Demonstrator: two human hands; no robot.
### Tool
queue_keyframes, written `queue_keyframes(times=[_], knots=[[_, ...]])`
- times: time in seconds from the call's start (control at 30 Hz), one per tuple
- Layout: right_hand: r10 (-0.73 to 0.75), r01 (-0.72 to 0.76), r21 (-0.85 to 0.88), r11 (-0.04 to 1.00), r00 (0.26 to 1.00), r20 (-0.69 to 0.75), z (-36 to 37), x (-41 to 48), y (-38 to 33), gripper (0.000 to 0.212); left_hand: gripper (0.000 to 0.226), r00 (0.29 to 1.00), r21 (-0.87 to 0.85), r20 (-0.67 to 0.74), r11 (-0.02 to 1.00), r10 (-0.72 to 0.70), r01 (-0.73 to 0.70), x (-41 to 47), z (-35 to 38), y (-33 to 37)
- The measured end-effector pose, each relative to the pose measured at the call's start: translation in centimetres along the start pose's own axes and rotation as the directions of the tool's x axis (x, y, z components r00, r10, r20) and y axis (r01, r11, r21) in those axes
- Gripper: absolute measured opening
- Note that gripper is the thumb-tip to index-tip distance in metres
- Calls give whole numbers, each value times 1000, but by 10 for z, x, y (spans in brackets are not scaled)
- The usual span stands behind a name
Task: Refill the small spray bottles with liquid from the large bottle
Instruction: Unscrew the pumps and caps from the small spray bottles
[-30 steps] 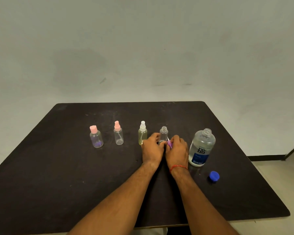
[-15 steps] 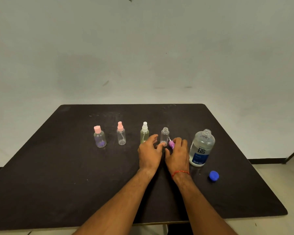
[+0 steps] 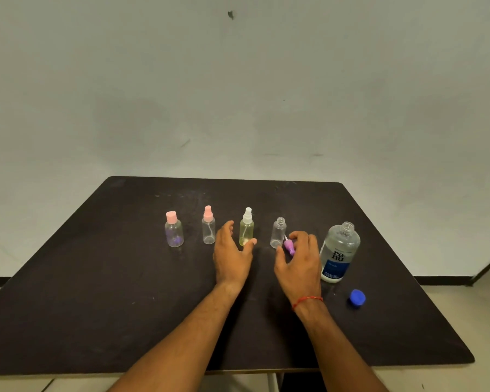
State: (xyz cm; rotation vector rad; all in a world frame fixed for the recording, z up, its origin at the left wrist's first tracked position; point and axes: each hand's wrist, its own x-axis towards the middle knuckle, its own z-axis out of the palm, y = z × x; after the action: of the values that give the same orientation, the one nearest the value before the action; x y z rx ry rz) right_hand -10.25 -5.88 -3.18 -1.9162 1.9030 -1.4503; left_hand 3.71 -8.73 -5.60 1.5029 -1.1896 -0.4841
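Note:
The large clear bottle [image 3: 340, 250] with a blue label stands uncapped at the right, its blue cap [image 3: 357, 298] lying in front of it. A small clear bottle [image 3: 278, 233] stands open just left of my right hand [image 3: 300, 264], which pinches that bottle's purple spray cap [image 3: 289, 247] low over the table. My left hand [image 3: 231, 256] is spread open, its thumb by the base of the yellowish spray bottle [image 3: 247, 226] with a white top, its fingers to the bottle's left.
Further left in the row stand a clear spray bottle with a pink nozzle [image 3: 208, 226] and a rounder bottle with a pink cap [image 3: 174, 230]. All sit on a dark table [image 3: 96, 292] against a pale wall.
My hands have parted. The left let go of the open small bottle and moved left to the yellowish bottle. The right drew the purple spray cap away to the right.

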Motion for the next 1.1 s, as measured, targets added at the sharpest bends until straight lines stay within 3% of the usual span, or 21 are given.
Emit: queue_keyframes(times=[0.2, 0.37, 0.5, 0.77, 1.1], knots=[[-36, 38, 33, 999, 999, -39, -7, 3, -8, 31, 76, 994, 26, 97, 998, -53, 51, 18, 15, 3], [-64, 64, 53, 997, 998, -2, -6, 12, -16, 33, 35, 988, -17, 145, 998, -56, 59, 27, 16, 0], [-89, 85, 78, 993, 995, 52, 0, 26, -27, 31, 31, 989, -54, 148, 999, 8, 0, 26, 9, 1], [-98, 75, 97, 992, 963, 250, 10, 59, -60, 27, 25, 982, -305, 138, 949, 128, -81, 9, -12, 21], [-144, 231, -119, 966, 857, 494, 4, 71, -81, 8, 23, 971, -215, 149, 965, 185, -150, 1, -29, 23]])
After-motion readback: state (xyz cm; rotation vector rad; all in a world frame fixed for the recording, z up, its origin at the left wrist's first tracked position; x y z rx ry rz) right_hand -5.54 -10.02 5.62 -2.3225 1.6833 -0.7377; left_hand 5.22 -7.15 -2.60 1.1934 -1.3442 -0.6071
